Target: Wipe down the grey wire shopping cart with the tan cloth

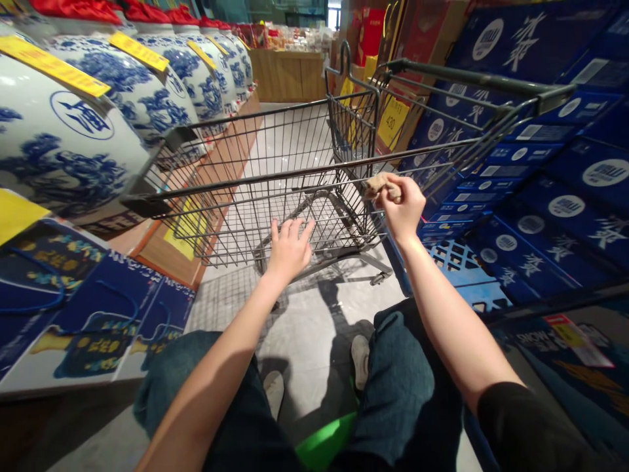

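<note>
The right hand (401, 208) grips a small tan item (379, 187) over the shopping cart (255, 177). The left hand (289, 252) is open and empty, just beside the cart's wire side.

black sleeve (521, 426), dark denim trousers (398, 387), pale sneakers (360, 360)

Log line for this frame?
left hand: open, near shopping cart | right hand: pinching small tan item | nearby: blue-and-white porcelain jars, blue boxes
</note>
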A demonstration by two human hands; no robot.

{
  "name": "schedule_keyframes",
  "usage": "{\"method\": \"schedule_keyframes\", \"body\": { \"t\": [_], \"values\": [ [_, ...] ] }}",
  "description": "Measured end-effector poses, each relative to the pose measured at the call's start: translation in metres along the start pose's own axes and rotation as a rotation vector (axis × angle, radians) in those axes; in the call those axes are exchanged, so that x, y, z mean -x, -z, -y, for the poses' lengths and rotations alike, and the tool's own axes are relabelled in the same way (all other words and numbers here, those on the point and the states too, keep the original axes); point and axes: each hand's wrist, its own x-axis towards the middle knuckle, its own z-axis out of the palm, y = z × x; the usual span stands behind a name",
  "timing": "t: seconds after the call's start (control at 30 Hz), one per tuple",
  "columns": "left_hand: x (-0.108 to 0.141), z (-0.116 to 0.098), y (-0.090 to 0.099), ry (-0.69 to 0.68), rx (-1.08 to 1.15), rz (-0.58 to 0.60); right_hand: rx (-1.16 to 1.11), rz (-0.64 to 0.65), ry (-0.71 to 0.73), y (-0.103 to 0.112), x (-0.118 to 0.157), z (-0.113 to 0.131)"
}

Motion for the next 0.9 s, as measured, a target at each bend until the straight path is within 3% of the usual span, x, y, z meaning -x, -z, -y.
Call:
{"method": "schedule_keyframes", "body": {
  "t": [0.07,0.17,0.23,0.3,0.43,0.63,0.8,0.9],
  "values": [
    [0.000,-0.001,-0.001,0.003,-0.014,-0.001,0.034,0.009,-0.013,-0.004,0.001,0.000],
    [0.001,-0.001,-0.002,-0.001,-0.028,-0.007,0.156,0.261,-0.028,-0.012,0.011,0.006],
    [0.000,0.000,-0.001,-0.010,-0.035,-0.008,0.202,0.359,-0.042,-0.015,0.014,0.010],
    [0.000,0.001,-0.001,-0.013,-0.038,-0.008,0.172,0.301,-0.041,-0.013,0.010,0.011],
    [0.000,0.002,-0.001,-0.013,-0.033,-0.001,0.074,0.066,-0.028,-0.007,-0.002,0.003],
    [0.001,0.000,0.000,-0.014,-0.012,-0.009,0.088,0.081,-0.035,-0.014,0.005,0.001],
    [0.001,0.000,-0.001,-0.021,-0.020,-0.009,0.006,-0.074,-0.014,-0.010,-0.006,0.001],
    [0.002,0.001,-0.001,-0.024,-0.015,-0.013,-0.023,-0.103,-0.014,-0.009,-0.008,0.000]
  ]
}}
